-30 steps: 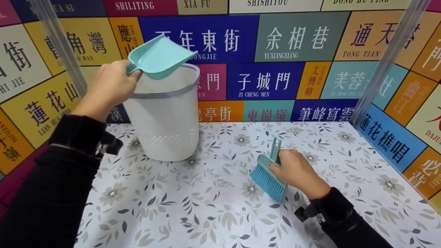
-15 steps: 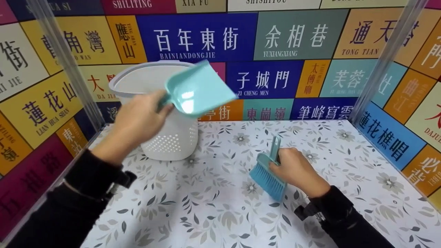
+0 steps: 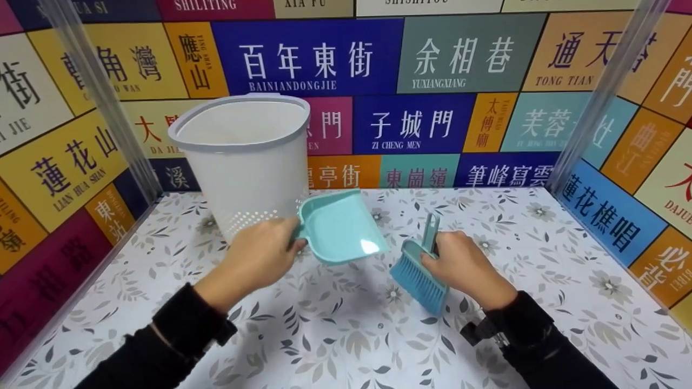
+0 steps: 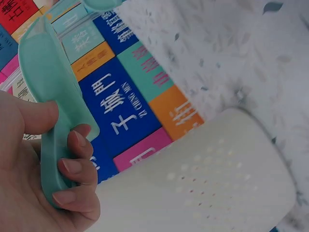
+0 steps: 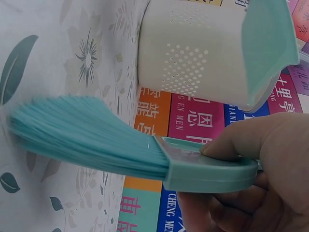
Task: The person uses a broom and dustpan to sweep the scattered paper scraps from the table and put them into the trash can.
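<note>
My left hand [image 3: 263, 253] grips the short handle of a mint-green dustpan [image 3: 343, 229], held in front of the white bin with its flat lip to the right. In the left wrist view the fingers [image 4: 72, 166] curl round that handle, and the pan shows edge-on. My right hand [image 3: 467, 265] holds a matching hand brush [image 3: 419, 275] by the base of its handle, thumb on the brush head. The blue bristles [image 5: 87, 133] point down to the tablecloth, their tips right at it. The pan's lip is a short way left of the brush.
A white bin [image 3: 248, 178] with a grey rim and small holes low in its wall stands upright at the back left. A floral tablecloth [image 3: 346, 335] covers the table. Walls of coloured sign panels [image 3: 319, 56] rise behind and at both sides, with clear corner posts [image 3: 605, 102].
My left hand has brought the dustpan from over the bin's mouth down and to the right, to in front of the bin. The right hand and brush have stayed nearly still.
</note>
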`<move>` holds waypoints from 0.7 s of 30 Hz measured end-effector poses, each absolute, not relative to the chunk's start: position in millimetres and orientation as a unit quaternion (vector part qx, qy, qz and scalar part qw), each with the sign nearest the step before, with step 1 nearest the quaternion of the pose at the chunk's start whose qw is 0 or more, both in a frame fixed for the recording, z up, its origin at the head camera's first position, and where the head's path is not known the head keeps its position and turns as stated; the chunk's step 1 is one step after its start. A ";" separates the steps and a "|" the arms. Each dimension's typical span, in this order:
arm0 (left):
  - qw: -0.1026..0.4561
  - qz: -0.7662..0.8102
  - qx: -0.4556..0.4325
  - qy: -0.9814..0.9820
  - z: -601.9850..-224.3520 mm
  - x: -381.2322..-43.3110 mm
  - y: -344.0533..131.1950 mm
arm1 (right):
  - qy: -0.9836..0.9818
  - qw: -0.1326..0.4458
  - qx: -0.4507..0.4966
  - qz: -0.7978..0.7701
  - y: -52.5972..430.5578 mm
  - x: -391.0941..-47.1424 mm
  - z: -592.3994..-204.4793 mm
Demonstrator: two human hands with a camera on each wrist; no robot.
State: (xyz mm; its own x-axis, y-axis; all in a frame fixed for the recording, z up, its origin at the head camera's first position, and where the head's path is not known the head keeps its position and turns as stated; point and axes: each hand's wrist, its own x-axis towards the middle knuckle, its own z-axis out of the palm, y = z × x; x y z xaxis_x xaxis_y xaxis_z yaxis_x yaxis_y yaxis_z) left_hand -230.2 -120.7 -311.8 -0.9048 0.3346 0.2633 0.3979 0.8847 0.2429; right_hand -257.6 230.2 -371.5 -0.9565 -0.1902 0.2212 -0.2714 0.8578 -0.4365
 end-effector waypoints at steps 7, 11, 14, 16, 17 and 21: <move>0.106 -0.153 -0.215 -0.959 -350.3 -225.3 -117.7 | -0.959 0.095 0.130 0.233 230.5 -258.1 -371.7; 0.078 -0.160 -0.224 -0.958 -367.6 -226.6 -115.9 | -0.960 0.093 0.124 0.233 230.2 -257.7 -371.2; 0.046 -0.171 -0.227 -0.958 -379.7 -227.9 -114.1 | -0.962 0.086 0.116 0.233 229.7 -257.1 -370.7; 0.028 -0.177 -0.229 -0.957 -387.7 -227.8 -112.5 | -0.962 0.083 0.113 0.234 229.5 -257.0 -370.6; 0.021 -0.180 -0.232 -0.956 -391.1 -227.8 -111.5 | -0.962 0.081 0.112 0.234 229.4 -256.7 -370.2; 0.008 -0.189 -0.243 -0.951 -402.1 -227.4 -107.2 | -0.963 0.079 0.109 0.234 229.2 -256.3 -369.8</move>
State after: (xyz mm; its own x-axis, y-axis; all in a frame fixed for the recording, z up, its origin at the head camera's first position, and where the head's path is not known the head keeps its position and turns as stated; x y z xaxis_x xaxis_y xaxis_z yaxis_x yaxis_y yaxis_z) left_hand -227.4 -107.2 -402.1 -0.8817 0.4593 0.1079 0.4657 0.8104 0.3554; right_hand -256.3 229.2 -369.8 -0.9636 -0.1737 0.2031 -0.2475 0.8665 -0.4335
